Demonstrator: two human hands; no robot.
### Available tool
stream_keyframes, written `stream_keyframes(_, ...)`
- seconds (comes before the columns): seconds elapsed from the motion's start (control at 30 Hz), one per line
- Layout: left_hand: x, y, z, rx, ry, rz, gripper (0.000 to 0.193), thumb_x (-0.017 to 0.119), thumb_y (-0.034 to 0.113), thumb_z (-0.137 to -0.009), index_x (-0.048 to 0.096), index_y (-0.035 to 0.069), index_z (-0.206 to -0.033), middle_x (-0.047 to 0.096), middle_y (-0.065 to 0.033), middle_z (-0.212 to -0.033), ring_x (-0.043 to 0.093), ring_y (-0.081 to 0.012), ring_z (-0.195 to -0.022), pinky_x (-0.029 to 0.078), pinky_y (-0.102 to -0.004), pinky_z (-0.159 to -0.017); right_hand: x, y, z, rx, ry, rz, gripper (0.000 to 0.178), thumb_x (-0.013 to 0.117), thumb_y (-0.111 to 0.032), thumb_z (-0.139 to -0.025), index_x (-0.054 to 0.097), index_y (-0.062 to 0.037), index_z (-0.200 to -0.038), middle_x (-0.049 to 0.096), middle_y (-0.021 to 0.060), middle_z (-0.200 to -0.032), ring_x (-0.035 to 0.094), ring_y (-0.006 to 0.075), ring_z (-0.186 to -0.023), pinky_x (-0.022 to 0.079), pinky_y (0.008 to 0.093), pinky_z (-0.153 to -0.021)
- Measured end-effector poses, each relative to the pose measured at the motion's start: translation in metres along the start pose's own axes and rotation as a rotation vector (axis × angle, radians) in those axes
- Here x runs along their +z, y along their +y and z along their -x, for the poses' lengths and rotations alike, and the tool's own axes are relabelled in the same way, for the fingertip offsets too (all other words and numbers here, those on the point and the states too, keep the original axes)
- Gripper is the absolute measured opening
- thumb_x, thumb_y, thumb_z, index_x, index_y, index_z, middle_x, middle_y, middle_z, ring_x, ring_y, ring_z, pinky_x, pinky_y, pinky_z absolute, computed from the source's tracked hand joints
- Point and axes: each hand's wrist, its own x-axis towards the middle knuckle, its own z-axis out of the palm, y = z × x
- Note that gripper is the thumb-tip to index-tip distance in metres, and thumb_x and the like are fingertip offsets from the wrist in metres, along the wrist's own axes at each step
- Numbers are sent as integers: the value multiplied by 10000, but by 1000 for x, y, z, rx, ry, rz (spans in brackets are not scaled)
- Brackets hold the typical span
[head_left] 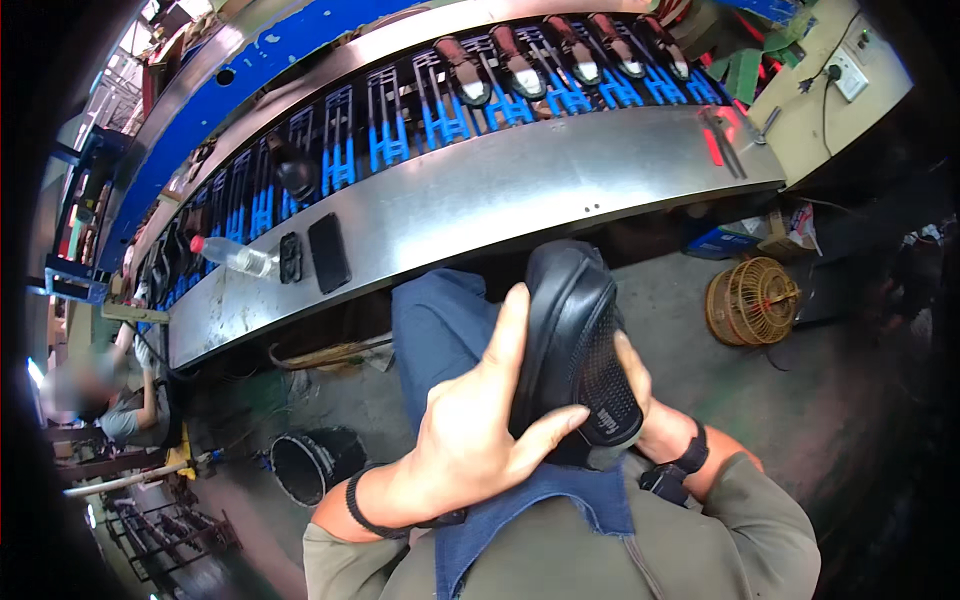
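A black shoe [572,310] with a panel of small perforations is held over my lap, its rounded end pointing away from me. My left hand [470,425] grips it from the left, index finger stretched along its side and thumb pressed on the near end of the perforated panel. On the right side, my right hand [645,410] is closed around the shoe, with a finger on its edge. Most of that hand's fingers are hidden behind the shoe.
Ahead is a metal bench [480,205] with a phone [329,254], a black case [290,258] and a plastic bottle [235,256]. Behind it, brown shoes [517,65] stand on a blue-slatted rack [388,140]. A wicker cage [752,302] and black bucket [318,466] are on the floor. A person [130,415] is far left.
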Motion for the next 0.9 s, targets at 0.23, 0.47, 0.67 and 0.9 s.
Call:
stream_keyframes(0.23,30,-113,33,-552,436,1318,821,767,555,-827,489,-8,-1356,631,-139,-1221,654,-259,-1097,555,-418,-962,54,22,-25,-263,-125,1511,877,657,-517,-902,326,78,-1454,500,328,-1322,544,461,-1224,448,493,-1043)
stream_keyframes(0.47,8,-134,81,-181,256,1779,870,584,762,-848,534,67,-1370,618,-157,-1284,615,-295,-1185,513,-459,-1041,90,-20,-55,-413,-500,1549,522,762,-304,-873,508,-7,-1219,650,96,-701,664,277,-580,531,387,-551)
stream_keyframes(0.67,17,-117,78,-311,384,1644,908,763,643,-776,508,28,-1392,628,-148,-1294,640,-284,-1181,535,-431,-1044,101,-21,-101,-505,-871,1442,620,735,-200,-880,396,26,-1347,571,130,-657,605,350,-568,479,412,-526)
stream_keyframes(0.9,36,-128,89,-453,233,1692,971,778,674,-736,489,49,-1420,617,-139,-1321,627,-278,-1204,510,-429,-1076,82,-26,-102,-668,-976,1365,549,650,-93,-839,420,117,-1291,595,197,-682,634,405,-601,518,458,-542)
